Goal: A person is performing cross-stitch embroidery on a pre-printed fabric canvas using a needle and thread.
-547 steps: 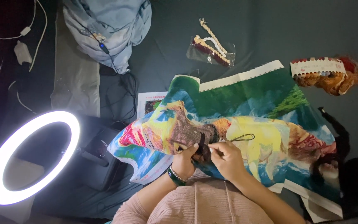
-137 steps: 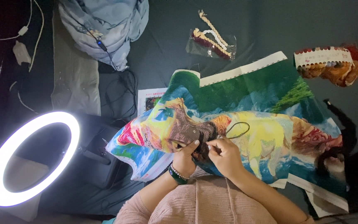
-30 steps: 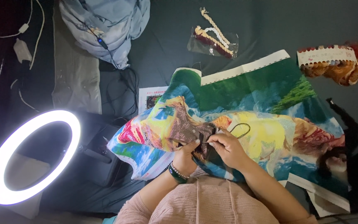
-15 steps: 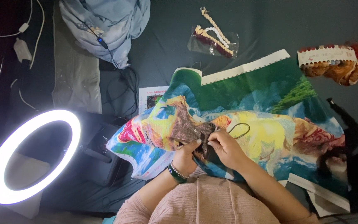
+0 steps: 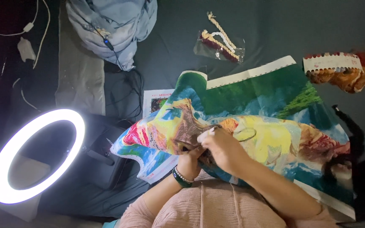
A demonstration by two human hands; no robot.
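Observation:
A large colourful embroidery canvas, green, yellow, blue and red, lies over my lap and the dark surface. My left hand, with a dark bracelet at the wrist, grips the canvas from underneath at its brown patch. My right hand rests on top of the same patch, fingers pinched together as if on a needle too small to see. A dark loop of thread lies on the yellow area just right of my right hand.
A lit ring light stands at the left. A light blue garment with a cable lies at the top. A clear bag of braided threads, a card of orange-red threads and a printed pattern sheet lie around the canvas.
My right hand has slid left across the canvas, from beside the thread loop onto the brown patch above my left hand. The thread loop is smaller than before.

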